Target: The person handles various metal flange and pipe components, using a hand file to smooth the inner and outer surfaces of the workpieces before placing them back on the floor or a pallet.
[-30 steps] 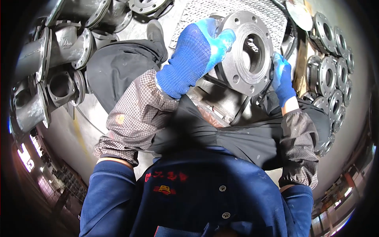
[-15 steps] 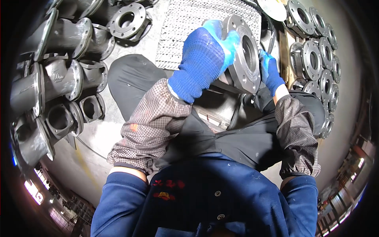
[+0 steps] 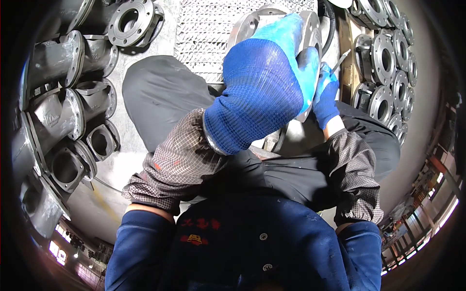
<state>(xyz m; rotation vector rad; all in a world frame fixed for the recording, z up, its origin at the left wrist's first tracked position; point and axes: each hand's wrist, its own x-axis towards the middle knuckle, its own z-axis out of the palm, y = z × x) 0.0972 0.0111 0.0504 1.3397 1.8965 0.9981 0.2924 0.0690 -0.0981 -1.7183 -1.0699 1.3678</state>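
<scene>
A grey metal flanged casting (image 3: 244,30) stands in front of me, with a round flange showing at each side. My left hand (image 3: 269,72), in a blue coated work glove, wraps over its middle, the thumb against the right flange. My right hand (image 3: 326,94), in a matching glove, is closed beside that flange. Out of its fingers sticks a slim, pointed grey tool (image 3: 342,59), its tip upward to the right; the rest of it is hidden. Whether the tool touches the casting, I cannot tell.
A textured metal plate (image 3: 199,39) lies beyond my knees. Flanged pipe castings (image 3: 53,114) are stacked at the left, with a single flanged piece (image 3: 130,23) nearer the plate. Rows of similar flanged pieces (image 3: 383,60) stand at the right behind a wooden edge (image 3: 345,48). A black cable (image 3: 331,29) runs by the plate.
The casting has been turned, and its right flange now faces more to the right. My left hand has rolled over its top. The tool in my right hand has come into sight.
</scene>
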